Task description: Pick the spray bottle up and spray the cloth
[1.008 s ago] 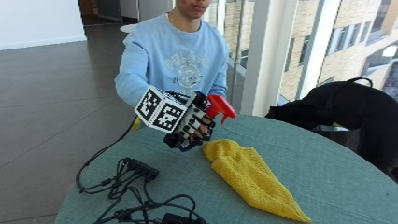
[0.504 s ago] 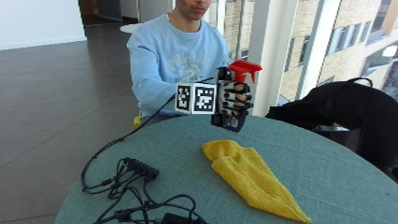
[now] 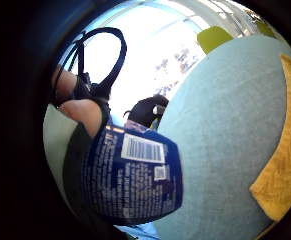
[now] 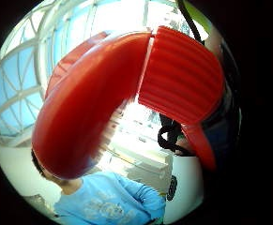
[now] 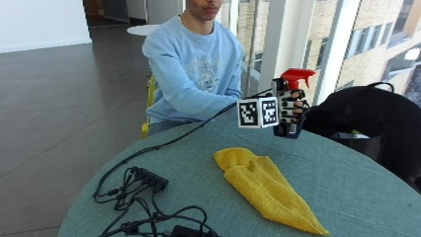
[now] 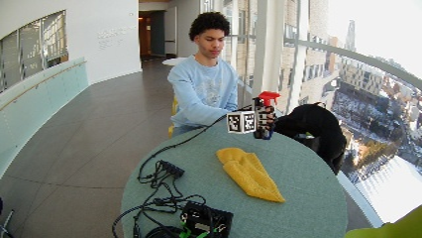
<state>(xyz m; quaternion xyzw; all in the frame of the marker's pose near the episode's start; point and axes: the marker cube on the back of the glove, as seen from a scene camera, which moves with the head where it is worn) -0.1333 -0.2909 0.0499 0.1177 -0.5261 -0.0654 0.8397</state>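
My gloved right hand grips a spray bottle and holds it upright above the round table, on the person's side. Its red trigger head sticks out above the fingers, and the dark blue body shows below them. The same blue body with a barcode label fills the little finger side palm view, and the red trigger head fills the thumb side palm view. A yellow cloth lies folded on the green table, in front of and below the bottle.
A tangle of black cables with a small box lies at the table's near left. A black bag sits beyond the table's far right edge. More black gear rests at the table's front in the wide view.
My hand has raised the bottle from low beside the cloth and turned it upright, and moved it to the right, farther from the cloth.
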